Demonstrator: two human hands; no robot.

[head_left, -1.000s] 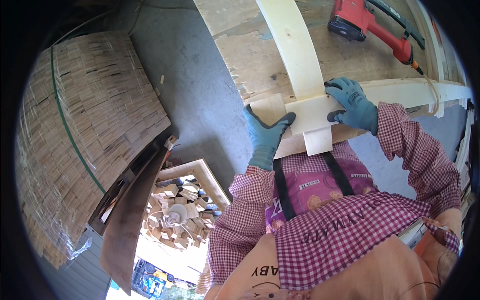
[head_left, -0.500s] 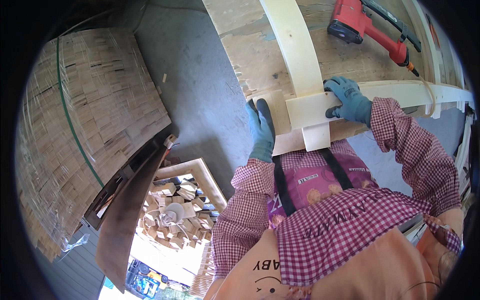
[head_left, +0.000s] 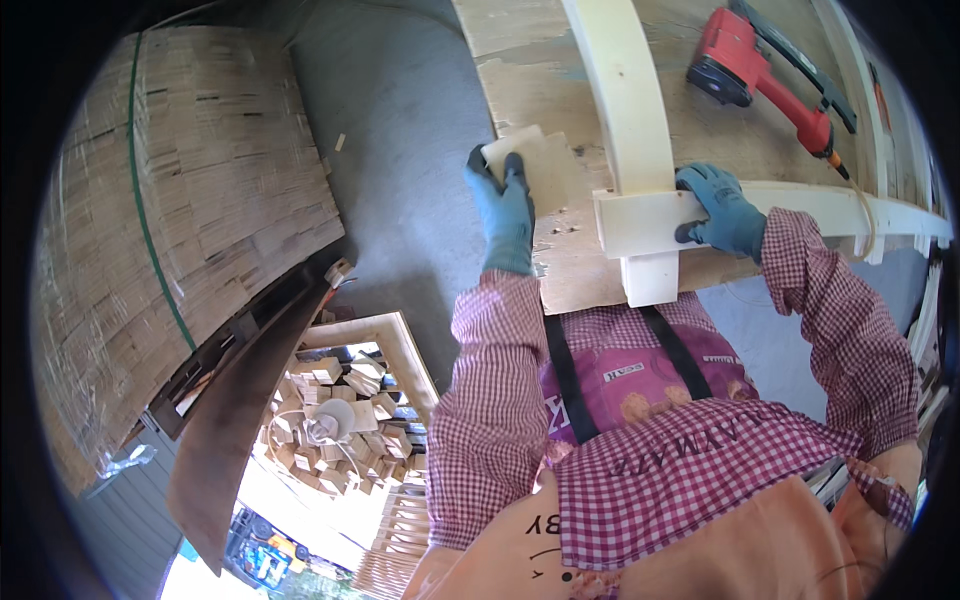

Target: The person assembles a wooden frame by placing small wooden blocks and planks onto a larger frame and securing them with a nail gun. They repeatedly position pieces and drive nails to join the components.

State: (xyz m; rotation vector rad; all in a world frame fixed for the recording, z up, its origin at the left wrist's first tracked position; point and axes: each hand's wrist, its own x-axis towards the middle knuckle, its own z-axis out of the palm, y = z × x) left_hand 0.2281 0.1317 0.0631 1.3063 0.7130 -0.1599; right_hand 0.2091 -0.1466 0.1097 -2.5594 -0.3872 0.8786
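The left grip (head_left: 505,208) is found pinching the pale wooden block (head_left: 552,172) at its left edge, thumb on the upper face; the block extends to the right of that grip, over the surface (head_left: 535,95). Whether it is one piece or two, and whether it is raised or resting, cannot be determined. The right grip (head_left: 722,212) is closed across the rail (head_left: 640,224), fingers at the far edge and thumb at the near one. Left of this grip, the rail lies over the strip (head_left: 628,85), whose short end projects on the near side. A gap separates block and rail end. The step in hand is judged to be handling the loose block while the crossing is steadied. The next move, in this inspector's judgement, calls for a firm left pinch, clearance from the rail end, and even right-hand pressure so the crossing does not shift. A red nail gun (head_left: 735,58) lies beyond the right grip, unheld.
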